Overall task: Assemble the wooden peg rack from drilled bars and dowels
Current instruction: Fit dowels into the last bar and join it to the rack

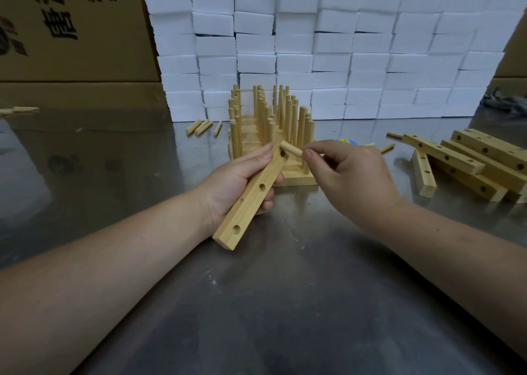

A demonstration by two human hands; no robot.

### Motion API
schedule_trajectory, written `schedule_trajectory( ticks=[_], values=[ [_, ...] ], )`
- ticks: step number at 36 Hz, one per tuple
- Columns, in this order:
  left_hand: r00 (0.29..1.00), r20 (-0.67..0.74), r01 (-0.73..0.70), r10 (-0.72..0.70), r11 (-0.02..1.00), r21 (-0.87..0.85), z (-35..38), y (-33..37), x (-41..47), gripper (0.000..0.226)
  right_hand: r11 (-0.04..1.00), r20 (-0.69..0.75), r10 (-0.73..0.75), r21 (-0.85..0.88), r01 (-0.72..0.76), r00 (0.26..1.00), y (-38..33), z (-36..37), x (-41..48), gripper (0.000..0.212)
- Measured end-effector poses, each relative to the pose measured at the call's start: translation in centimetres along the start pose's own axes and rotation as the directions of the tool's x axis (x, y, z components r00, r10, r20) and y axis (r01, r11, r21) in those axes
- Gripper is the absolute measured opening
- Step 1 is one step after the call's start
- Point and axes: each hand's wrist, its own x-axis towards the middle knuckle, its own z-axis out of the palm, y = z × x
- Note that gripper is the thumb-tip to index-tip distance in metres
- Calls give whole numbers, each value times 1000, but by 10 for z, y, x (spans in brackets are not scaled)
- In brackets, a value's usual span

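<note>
My left hand (236, 180) grips a pale wooden drilled bar (251, 203), tilted with its far end raised; three empty holes show along its face. My right hand (348, 172) pinches a short dowel (291, 149) between thumb and fingers, its tip right at the bar's topmost hole. Just behind both hands stands a finished group of bars with several upright dowels (271, 123) on the metal table (285, 289).
A heap of loose drilled bars (473, 163) lies at the right. Loose dowels (202, 127) lie at the back left of the rack. A wall of white foam blocks (313, 46) and cardboard boxes (71, 32) close off the back.
</note>
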Motion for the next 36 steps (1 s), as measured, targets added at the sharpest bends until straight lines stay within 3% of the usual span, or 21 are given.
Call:
schedule_trajectory(
  ticks=[4, 8, 12, 15, 23, 36],
  values=[
    [1000, -15, -28, 28, 1000, 10, 0, -1, 0, 58, 997, 31, 47, 53, -48, 998, 2, 0, 1, 15],
    [996, -59, -58, 60, 998, 24, 0, -1, 1, 63, 996, 71, 62, 62, -66, 996, 2, 2, 0, 13],
    [990, -117, -69, 74, 997, 44, 1, -2, 0, 48, 997, 86, 58, 51, -63, 995, 3, 4, 1, 12],
    [982, -168, -79, 88, 995, 62, 2, -2, 0, 50, 998, 97, 45, 27, -48, 994, 3, 3, 1, 12],
    [979, -179, -90, 102, 993, 73, 6, -1, -2, 31, 998, 88, 0, -57, 5, 996, 4, -1, 3, 13],
    [969, -171, -119, 179, 942, 313, 6, 0, -7, 15, 981, 196, -58, -172, 92, 979, 2, -8, 7, 20]
  ],
)
